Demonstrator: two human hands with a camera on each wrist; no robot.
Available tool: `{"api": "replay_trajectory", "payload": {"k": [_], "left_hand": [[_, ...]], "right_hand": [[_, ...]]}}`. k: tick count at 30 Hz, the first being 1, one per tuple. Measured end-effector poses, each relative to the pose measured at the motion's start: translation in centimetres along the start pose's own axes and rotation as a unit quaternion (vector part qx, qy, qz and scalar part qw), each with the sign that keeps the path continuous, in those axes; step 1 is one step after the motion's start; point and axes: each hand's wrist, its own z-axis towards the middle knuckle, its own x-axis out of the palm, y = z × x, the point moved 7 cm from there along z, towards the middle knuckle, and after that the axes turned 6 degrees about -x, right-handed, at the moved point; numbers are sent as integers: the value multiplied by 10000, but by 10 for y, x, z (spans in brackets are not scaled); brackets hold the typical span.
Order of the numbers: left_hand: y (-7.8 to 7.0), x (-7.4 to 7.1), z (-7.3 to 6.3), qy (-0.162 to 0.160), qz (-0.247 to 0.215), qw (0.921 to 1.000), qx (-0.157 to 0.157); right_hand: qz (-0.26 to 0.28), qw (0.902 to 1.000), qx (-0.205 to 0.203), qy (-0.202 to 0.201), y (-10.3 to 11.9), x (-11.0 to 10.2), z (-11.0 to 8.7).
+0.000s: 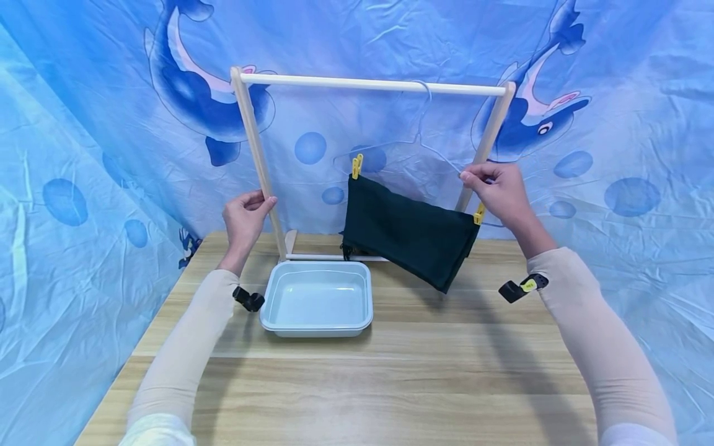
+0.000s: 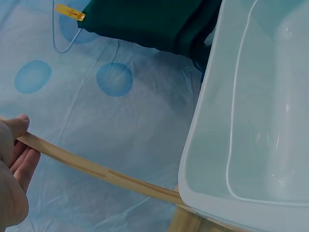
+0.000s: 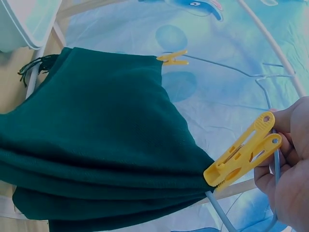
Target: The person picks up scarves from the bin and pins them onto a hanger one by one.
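Note:
My left hand [image 1: 245,218] pinches the left upright of a wooden drying rack [image 1: 253,133] between thumb and fingers. A thin pale hanger [image 1: 440,156] hangs by its hook from the rack's white top bar, and my right hand [image 1: 498,189] grips its right shoulder. Dark green folded cloth [image 1: 409,226] hangs from the hanger, sloping down to the right. One yellow clothespin [image 1: 357,166] holds its left corner; a second yellow clothespin [image 3: 244,152] clamps the bunched right corner, close to my right fingers in the right wrist view. Dark fringe [image 3: 41,65] shows at one edge.
A pale blue plastic basin [image 1: 317,298] with nothing in it stands on the wooden table [image 1: 446,371], before the rack's left foot. Behind the rack hangs a blue curtain [image 1: 346,37] printed with dolphins. The rack's lower bar [image 1: 312,256] runs low behind the basin.

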Motion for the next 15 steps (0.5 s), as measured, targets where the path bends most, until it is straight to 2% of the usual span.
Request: {"api": "replay_trajectory", "payload": {"k": [7,15], "left_hand": [[-1,0,-1,-25,-29,10000,-39],[-1,1,-1,-16,-94,9999,-56]], "right_hand": [[-248,9994,-234,104,1,3,-2],[-610,9976,-18,336,2,4,-6]]}}
